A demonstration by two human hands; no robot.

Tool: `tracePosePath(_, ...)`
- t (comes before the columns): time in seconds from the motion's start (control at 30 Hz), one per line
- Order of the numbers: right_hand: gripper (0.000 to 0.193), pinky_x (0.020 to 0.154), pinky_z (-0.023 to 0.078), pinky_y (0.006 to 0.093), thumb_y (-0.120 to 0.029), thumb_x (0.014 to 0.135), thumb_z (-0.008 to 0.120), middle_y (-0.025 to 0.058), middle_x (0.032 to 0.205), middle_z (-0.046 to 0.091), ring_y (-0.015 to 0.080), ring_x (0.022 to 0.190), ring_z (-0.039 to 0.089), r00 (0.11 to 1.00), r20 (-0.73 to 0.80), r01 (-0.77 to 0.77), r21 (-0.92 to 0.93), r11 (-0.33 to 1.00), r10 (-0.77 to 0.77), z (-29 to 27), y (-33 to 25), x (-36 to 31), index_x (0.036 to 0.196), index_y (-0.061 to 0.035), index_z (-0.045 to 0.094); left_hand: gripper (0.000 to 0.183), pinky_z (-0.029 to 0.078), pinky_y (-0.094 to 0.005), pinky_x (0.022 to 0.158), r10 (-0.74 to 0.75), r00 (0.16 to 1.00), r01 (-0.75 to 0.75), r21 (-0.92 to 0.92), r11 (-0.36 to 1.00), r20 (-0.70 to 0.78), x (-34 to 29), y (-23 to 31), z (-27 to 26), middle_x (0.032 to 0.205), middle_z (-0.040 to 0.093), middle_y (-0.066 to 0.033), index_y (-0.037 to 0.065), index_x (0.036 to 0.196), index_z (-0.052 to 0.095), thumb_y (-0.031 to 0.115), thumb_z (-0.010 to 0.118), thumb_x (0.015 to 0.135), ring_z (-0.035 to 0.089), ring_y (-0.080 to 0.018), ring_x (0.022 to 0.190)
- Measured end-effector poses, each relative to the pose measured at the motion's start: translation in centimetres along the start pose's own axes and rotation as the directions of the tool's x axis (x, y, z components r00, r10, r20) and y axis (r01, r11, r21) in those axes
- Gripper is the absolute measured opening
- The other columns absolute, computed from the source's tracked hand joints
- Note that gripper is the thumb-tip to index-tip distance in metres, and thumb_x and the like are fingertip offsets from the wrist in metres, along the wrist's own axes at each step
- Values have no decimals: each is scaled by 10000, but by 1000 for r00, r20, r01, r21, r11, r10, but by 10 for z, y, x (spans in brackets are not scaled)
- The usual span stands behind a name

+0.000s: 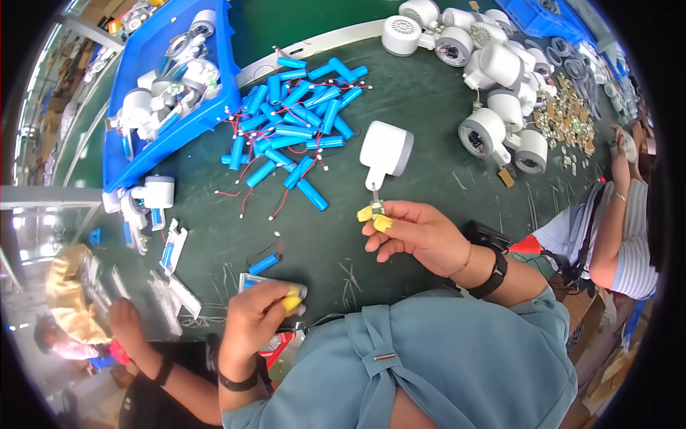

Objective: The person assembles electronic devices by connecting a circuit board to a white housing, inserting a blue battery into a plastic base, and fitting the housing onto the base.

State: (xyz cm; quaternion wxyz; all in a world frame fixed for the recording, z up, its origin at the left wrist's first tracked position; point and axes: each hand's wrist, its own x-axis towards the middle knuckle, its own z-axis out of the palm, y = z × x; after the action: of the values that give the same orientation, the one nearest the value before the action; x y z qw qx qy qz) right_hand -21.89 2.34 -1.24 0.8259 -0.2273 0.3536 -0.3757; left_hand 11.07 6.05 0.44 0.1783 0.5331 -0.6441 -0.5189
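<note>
My right hand (421, 236), with yellow finger covers, pinches a small green circuit board (377, 208). Just beyond it lies a white fan housing (386, 149) with a grey rim, its narrow neck pointing at the board. Near the table's front edge, my left hand (259, 314) is closed, thumb and covered fingertip together. Some greyish-white bit shows at those fingertips, too small to name. Partly behind that hand is a pale, flat piece (244, 281). Touching it or close by is a blue cylindrical battery (264, 264) with thin wires and a white connector.
Many wired blue batteries (293, 114) are heaped beyond my hands. White fan housings (493, 86) and small circuit boards (568, 118) crowd the far right. A blue crate (232, 79) of parts stands left. Co-workers' arms (171, 375) (620, 186) show on both sides.
</note>
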Motion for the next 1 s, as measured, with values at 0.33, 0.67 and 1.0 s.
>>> tracePosePath(0.33, 229, 693, 563, 258, -161, 1032, 512, 81, 989, 679, 147, 828, 689, 997, -74, -9, -195, 981, -5, 3, 12, -3, 1163, 8, 596, 212, 565, -237, 624, 88, 995, -97, -275, 956, -43, 82, 50, 65, 997, 656, -75, -17, 1107, 663, -76, 557, 933, 669, -122, 763)
tracePosePath(0.67, 184, 632, 528, 226, -116, 1041, 461, 39, 907, 635, 89, 738, 628, 999, -39, -7, -383, 924, -8, 7, 13, -3, 1117, 1, 581, 200, 533, -295, 594, 435, 898, -419, 178, 891, -66, 91, 57, 65, 920, 665, -102, -8, 1029, 674, -54, 639, 838, 669, -188, 713)
tracePosePath(1.0, 164, 547, 516, 226, -54, 992, 466, 43, 878, 655, 72, 692, 626, 994, -75, 36, -492, 870, -84, 12, 14, -5, 1077, -5, 597, 195, 489, -380, 584, 606, 795, -538, 480, 693, 16, 96, 65, 59, 824, 625, -96, 25, 935, 655, 13, 665, 741, 612, -286, 684)
